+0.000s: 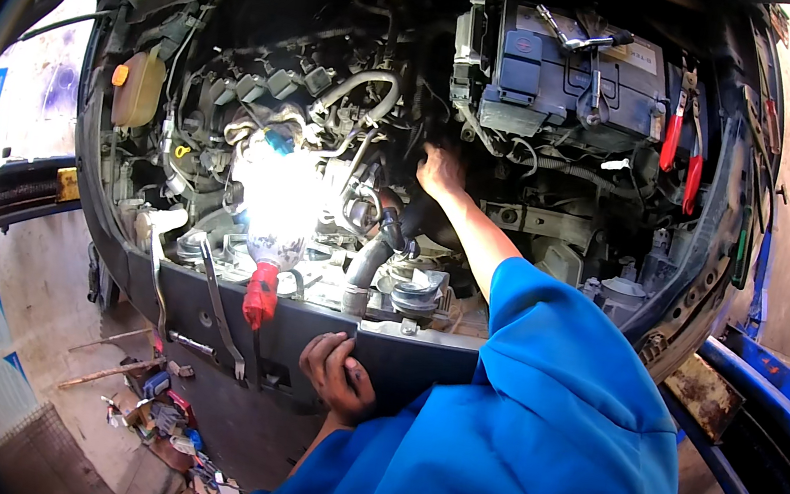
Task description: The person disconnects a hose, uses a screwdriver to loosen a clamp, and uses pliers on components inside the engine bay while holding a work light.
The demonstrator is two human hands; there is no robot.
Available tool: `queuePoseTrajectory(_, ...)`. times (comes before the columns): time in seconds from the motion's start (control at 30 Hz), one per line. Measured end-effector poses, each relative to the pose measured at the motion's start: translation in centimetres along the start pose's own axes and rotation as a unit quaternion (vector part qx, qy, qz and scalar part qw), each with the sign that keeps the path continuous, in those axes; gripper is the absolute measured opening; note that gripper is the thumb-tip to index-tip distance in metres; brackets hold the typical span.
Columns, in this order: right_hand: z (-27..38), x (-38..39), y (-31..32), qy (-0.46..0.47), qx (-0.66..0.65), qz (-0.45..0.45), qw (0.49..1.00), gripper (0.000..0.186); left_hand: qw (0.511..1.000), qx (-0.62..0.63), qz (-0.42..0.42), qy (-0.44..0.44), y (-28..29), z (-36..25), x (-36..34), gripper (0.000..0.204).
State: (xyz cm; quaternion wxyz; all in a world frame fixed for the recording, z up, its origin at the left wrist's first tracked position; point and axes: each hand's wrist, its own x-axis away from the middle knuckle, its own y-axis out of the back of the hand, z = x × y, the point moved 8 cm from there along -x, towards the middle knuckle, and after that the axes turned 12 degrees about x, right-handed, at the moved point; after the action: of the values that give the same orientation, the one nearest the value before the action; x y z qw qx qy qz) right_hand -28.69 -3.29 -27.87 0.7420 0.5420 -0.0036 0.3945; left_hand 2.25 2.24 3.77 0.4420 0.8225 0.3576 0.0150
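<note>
My right hand (441, 171) reaches deep into the engine bay, beside a bundle of dark hoses and below the battery's left side. Its fingertips disappear in shadow, so what they touch cannot be seen. My left hand (335, 372) is closed, its fingers curled against the black front panel (415, 359); the inside of its grip is hidden. A glowing work lamp (285, 201) with a red handle (260, 297) stands over the engine, its glare washing out the parts around it. Near my right forearm runs a thick grey hose (371, 262).
A battery (580, 81) carries a ratchet (581, 39) on top. Red-handled pliers (674, 130) hang at its right. A metal pry bar (217, 308) leans over the front panel. A yellowed reservoir (139, 90) sits at the left. Boxes and scraps (168, 427) litter the floor.
</note>
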Motion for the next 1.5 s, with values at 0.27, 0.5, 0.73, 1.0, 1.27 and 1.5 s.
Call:
queuePoseTrajectory(0.27,0.3,2.9,2.2,0.102,0.153,-0.072,0.98,0.049,1.0,0.01,0.002,0.002,0.2,-0.3,-0.1,0.025)
queuePoseTrajectory(0.5,3.2,5.2,4.3,0.142,0.095,-0.102,0.98,0.044,1.0,0.022,-0.01,0.008,0.5,-0.4,-0.2,0.025)
queuePoseTrajectory(0.73,1.9,-0.5,-1.1,-0.034,-0.277,-0.047,0.959,0.044,1.0,0.009,-0.01,-0.011,0.4,-0.4,-0.3,0.024)
queuePoseTrajectory(1.0,2.5,2.3,1.8,-0.051,-0.526,-0.015,0.849,0.026,1.0,0.023,-0.011,0.01,0.3,-0.2,-0.1,0.023)
queuePoseTrajectory(1.27,4.9,2.1,2.4,-0.11,-0.526,-0.045,0.842,0.03,1.0,0.016,-0.013,0.015,0.7,-0.1,0.1,0.025)
queuePoseTrajectory(1.5,4.7,1.5,0.8,-0.142,-0.492,-0.056,0.857,0.028,0.999,0.02,-0.017,0.02,0.6,0.2,0.3,0.024)
